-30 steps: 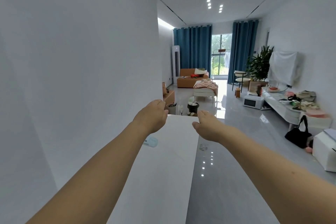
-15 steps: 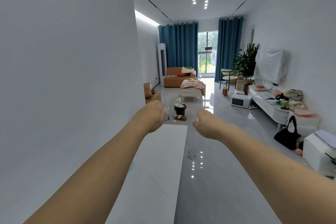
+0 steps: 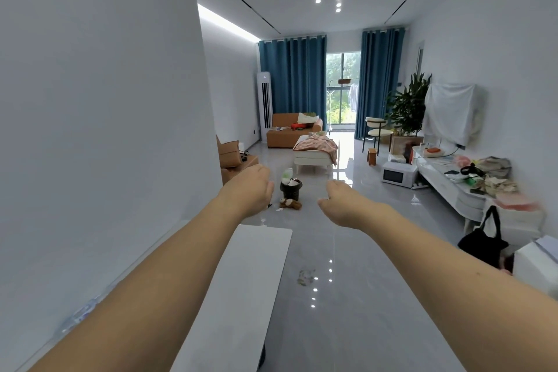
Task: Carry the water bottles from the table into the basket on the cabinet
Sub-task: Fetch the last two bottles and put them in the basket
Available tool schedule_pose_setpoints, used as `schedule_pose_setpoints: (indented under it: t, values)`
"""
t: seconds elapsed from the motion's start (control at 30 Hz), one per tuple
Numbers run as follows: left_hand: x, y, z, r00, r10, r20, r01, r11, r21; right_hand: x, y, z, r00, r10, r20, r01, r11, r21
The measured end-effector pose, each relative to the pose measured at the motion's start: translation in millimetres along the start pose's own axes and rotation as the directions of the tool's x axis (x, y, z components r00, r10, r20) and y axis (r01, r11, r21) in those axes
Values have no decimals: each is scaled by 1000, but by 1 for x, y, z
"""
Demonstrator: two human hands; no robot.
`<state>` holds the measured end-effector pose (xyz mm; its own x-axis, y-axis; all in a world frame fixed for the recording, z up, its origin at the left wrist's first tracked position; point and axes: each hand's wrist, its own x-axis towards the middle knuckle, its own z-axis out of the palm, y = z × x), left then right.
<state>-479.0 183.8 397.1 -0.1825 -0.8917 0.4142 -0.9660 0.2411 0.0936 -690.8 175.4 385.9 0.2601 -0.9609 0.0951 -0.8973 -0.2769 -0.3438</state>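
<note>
Wall [image 3: 99, 130], white and bare, fills the left of the view; low against it, behind the left forearm, a blurred pale-blue shape [image 3: 79, 315] shows, perhaps a water bottle, though this cannot be told. Left hand [image 3: 252, 190], reaching forward, is empty with fingers loosely curled downward. Below it runs a long white worktop [image 3: 241, 296], nothing visible on its surface. Right hand [image 3: 339, 204], also extended, is empty and relaxed, fingers slack. Beyond lie the glossy grey floor [image 3: 362, 296], a dark pot [image 3: 290, 189] on it, and, far right, a cluttered low white cabinet [image 3: 447, 190].
</note>
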Motion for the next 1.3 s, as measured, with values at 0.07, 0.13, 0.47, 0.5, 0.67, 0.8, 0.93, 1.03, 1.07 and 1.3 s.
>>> schedule_pose_setpoints:
  t: [0.07, 0.13, 0.47, 0.5, 0.67, 0.8, 0.93, 1.03, 1.07, 1.3]
  values:
    - [28, 1, 10, 1000, 2, -10, -2, 1000, 1, 26, 15, -4, 1000, -2, 4, 2, 1000, -2]
    - [52, -2, 23, 1000, -9, -12, 9, 1000, 1, 51, 26, -6, 1000, -2, 15, 2, 1000, 1]
    - [158, -45, 101, 999, -35, 10, 36, 999, -13, 178, 61, 14, 998, 10, 62, -9, 1000, -5]
    - [169, -52, 106, 999, -35, 9, 35, 999, -12, 193, 62, 17, 998, 14, 62, -14, 1000, -8]
    - [220, -104, 124, 998, -57, 2, 57, 998, -26, 272, 48, 30, 998, 3, 68, -2, 1000, -12]
    - [247, -154, 126, 992, -127, -27, 126, 992, -23, 334, 18, 40, 998, -28, 63, 29, 1000, -11]
    - [248, -201, 125, 969, -247, -21, 246, 969, -24, 379, -22, 66, 984, -124, 124, 129, 991, -30]
    - [227, -240, 118, 933, -360, -9, 360, 933, 6, 405, -62, 90, 963, -211, 168, 214, 977, 0]
    - [219, -253, 114, 919, -394, -8, 394, 919, 8, 411, -76, 96, 951, -246, 188, 248, 969, 12]
    - [123, -336, 85, 743, -668, -40, 669, 738, 88, 421, -194, 153, 797, -519, 308, 504, 853, 135]
